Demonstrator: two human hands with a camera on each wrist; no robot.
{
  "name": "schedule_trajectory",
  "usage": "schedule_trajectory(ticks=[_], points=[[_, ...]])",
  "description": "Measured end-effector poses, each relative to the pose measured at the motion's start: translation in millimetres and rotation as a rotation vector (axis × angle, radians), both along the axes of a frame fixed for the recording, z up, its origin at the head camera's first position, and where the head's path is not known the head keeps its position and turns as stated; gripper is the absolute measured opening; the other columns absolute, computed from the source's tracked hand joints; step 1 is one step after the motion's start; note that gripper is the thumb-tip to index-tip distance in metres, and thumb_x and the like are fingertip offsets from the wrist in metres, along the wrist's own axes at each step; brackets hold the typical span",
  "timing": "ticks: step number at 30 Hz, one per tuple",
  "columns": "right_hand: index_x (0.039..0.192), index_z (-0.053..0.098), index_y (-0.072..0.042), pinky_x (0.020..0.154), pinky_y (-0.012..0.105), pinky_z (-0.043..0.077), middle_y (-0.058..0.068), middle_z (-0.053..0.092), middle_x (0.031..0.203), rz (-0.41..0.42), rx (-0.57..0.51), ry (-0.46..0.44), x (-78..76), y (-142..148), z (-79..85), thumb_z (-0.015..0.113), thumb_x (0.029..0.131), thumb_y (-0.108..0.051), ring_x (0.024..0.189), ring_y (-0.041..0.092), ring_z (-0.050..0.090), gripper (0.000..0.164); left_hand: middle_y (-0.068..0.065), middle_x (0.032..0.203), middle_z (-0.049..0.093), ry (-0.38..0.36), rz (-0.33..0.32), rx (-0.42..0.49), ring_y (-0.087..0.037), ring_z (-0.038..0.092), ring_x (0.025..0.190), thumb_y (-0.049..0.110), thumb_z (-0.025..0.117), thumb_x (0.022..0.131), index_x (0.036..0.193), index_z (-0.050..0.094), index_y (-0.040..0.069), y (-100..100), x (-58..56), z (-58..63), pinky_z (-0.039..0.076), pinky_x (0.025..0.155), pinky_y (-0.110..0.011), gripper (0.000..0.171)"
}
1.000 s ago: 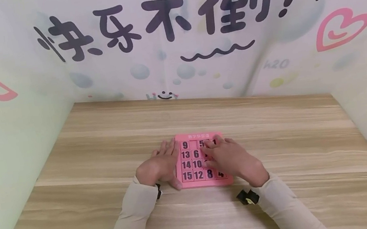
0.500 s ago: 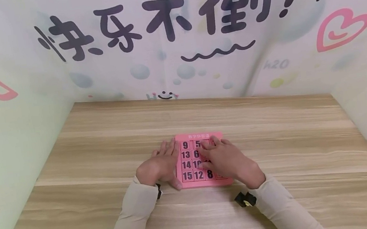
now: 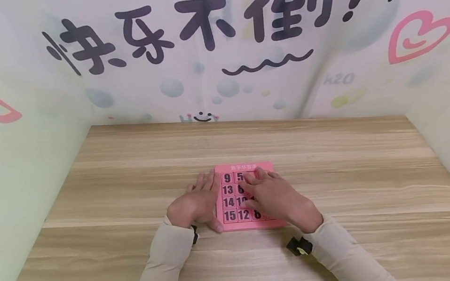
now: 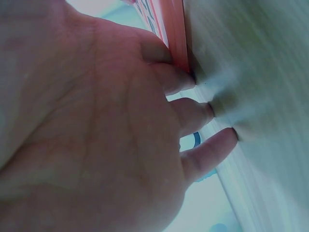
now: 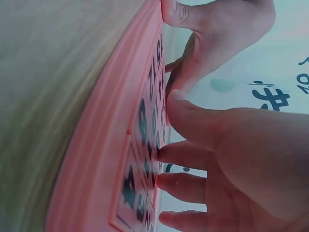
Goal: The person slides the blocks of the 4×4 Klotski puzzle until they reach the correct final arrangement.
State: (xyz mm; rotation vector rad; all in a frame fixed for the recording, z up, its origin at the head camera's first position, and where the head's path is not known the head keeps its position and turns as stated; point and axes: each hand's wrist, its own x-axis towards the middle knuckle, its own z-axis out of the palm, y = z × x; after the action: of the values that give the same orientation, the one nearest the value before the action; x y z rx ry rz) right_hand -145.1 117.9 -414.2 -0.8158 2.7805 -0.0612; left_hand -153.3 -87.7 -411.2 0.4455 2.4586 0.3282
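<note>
A pink number sliding puzzle (image 3: 251,225) lies flat on the wooden table, with black-numbered tiles in a grid. My left hand (image 3: 199,205) is spread along its left side, thumb at the near corner; in the left wrist view its fingertips reach the table beside the pink frame (image 4: 173,34). Over the right half of the puzzle is my right hand (image 3: 279,196), its fingertips on the tiles near the tile 5 (image 3: 239,176). The right wrist view shows these fingers (image 5: 183,187) extended against the tile faces. Several right-hand tiles are hidden beneath this hand.
The wood-grain table (image 3: 125,163) extends around the puzzle on every side. Behind it stands a white printed backdrop (image 3: 218,89) with large dark characters, and pale walls (image 3: 10,164) close off the sides. A small black device (image 3: 300,246) sits at the right wrist.
The tile 5 has slid left to sit beside the 9 in the top row. My right hand has shifted left with it, while my left hand has stayed in place.
</note>
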Motion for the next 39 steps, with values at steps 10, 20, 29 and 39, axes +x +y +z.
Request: schedule_trajectory(ticks=[10, 20, 29, 39], points=[[0.150, 0.045, -0.019, 0.118, 0.055, 0.027, 0.009, 0.036, 0.159, -0.007, -0.011, -0.023, 0.6, -1.7, -0.9, 0.053, 0.097, -0.054, 0.148, 0.037, 0.029, 0.065, -0.012, 0.167, -0.008, -0.002, -0.001, -0.003, -0.034, -0.008, 0.153, 0.038, 0.089, 0.066, 0.159, 0.000, 0.005, 0.1, -0.3, 0.8, 0.007, 0.125, -0.049, 0.133], [0.153, 0.040, -0.021, 0.119, 0.058, 0.023, 0.005, 0.032, 0.160, -0.034, -0.020, -0.068, -3.6, 13.2, 8.6, 0.052, 0.098, -0.051, 0.150, 0.039, 0.022, 0.064, -0.012, 0.167, -0.008, -0.007, 0.017, 0.015, -0.033, -0.009, 0.153, 0.036, 0.089, 0.065, 0.159, -0.001, 0.005, -0.3, 1.0, 1.8, 0.005, 0.125, -0.049, 0.134], [0.150, 0.046, -0.018, 0.117, 0.063, 0.024, 0.011, 0.037, 0.158, -0.097, 0.045, -0.119, -4.8, 28.8, 18.2, 0.054, 0.099, -0.045, 0.146, 0.046, 0.025, 0.058, -0.011, 0.167, -0.008, -0.004, 0.023, 0.018, -0.033, -0.008, 0.153, 0.035, 0.090, 0.064, 0.159, 0.000, 0.005, 0.6, 1.1, 1.3, 0.005, 0.125, -0.048, 0.135], [0.149, 0.046, -0.016, 0.116, 0.062, 0.024, 0.013, 0.038, 0.157, -0.115, 0.106, -0.134, -6.1, 33.3, 23.0, 0.051, 0.100, -0.049, 0.145, 0.046, 0.027, 0.060, -0.012, 0.167, -0.008, 0.004, 0.010, -0.001, -0.034, -0.007, 0.154, 0.037, 0.090, 0.063, 0.159, 0.001, 0.004, 0.6, 0.8, 0.9, 0.009, 0.124, -0.049, 0.135]])
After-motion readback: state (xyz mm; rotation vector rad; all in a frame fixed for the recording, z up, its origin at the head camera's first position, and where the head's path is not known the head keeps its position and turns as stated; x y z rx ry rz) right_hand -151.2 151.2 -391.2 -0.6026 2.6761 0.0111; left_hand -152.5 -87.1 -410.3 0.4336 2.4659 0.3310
